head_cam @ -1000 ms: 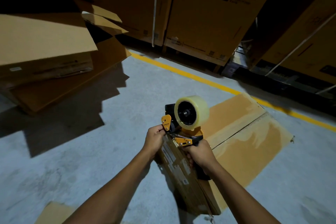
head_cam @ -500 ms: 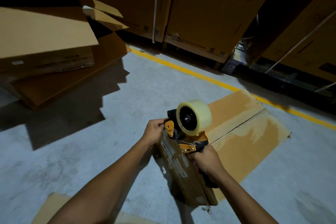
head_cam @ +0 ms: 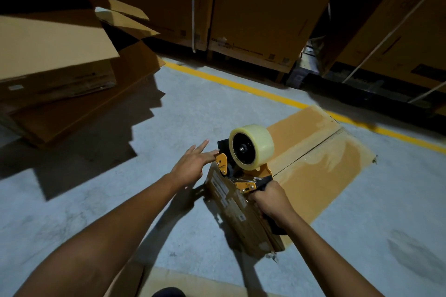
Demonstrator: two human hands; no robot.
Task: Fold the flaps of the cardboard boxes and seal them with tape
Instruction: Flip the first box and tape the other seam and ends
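the right hand (head_cam: 270, 202) is curled tight round the dark handle of the tape dispenser (head_cam: 243, 176), an orange-and-black gun whose roll of clear tape (head_cam: 253, 146) stands up above it. the dispenser sits on the top edge of a narrow cardboard box (head_cam: 229, 207), which stands on the grey concrete floor (head_cam: 108, 212) in front of the person, with printed labels on the side facing left. the left hand (head_cam: 193, 164) is spread open with straight fingers and holds nothing. it lies at the far end of the box, one fingertip up against the dispenser's orange front plate (whether it presses or only brushes cannot be told). just to the right of the box a flat cardboard sheet (head_cam: 321, 171) lies on the floor, a crease running along its length. a yellow line (head_cam: 241, 87) is painted across the floor beyond. to the left is a heap of opened boxes (head_cam: 53, 50) with flaps sticking out, throwing a jagged shadow, and tall cartons (head_cam: 260, 19) bound with white strapping stand along the back. another piece of cardboard (head_cam: 193, 282) lies at the lower edge of the view.
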